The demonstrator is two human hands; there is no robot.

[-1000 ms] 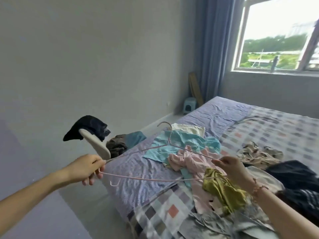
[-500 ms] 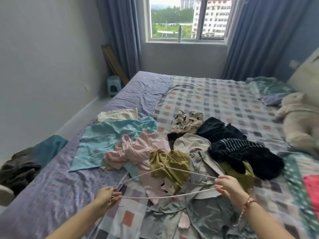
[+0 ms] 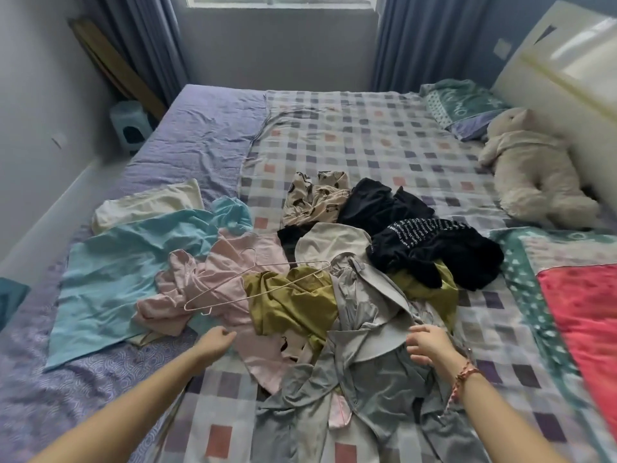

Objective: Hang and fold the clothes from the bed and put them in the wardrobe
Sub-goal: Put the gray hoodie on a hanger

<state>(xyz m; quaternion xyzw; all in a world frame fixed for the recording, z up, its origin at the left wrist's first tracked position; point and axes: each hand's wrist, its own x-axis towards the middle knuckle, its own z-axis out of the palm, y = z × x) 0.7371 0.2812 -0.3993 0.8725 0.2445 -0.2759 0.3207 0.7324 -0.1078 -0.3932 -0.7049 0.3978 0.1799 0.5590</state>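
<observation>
A pile of clothes lies on the bed (image 3: 367,135). It holds a light blue shirt (image 3: 123,275), a pink garment (image 3: 213,282), an olive garment (image 3: 290,302), a grey garment (image 3: 377,379), black clothes (image 3: 434,248) and a cream patterned piece (image 3: 314,198). A thin pink wire hanger (image 3: 267,292) rests on top of the pink and olive garments, with no hand on it. My left hand (image 3: 217,340) hovers just below the hanger with loosely curled fingers and holds nothing. My right hand (image 3: 429,342) is over the grey garment, fingers relaxed.
A cream plush toy (image 3: 531,172) and a teal pillow (image 3: 464,101) lie by the headboard on the right. A red blanket (image 3: 587,315) covers the right edge. A pale blue stool (image 3: 132,127) stands on the floor at the bed's far left corner, below the curtains.
Both hands have let go of the wire hanger, which now lies on the pile. The view has tilted down onto the bed.
</observation>
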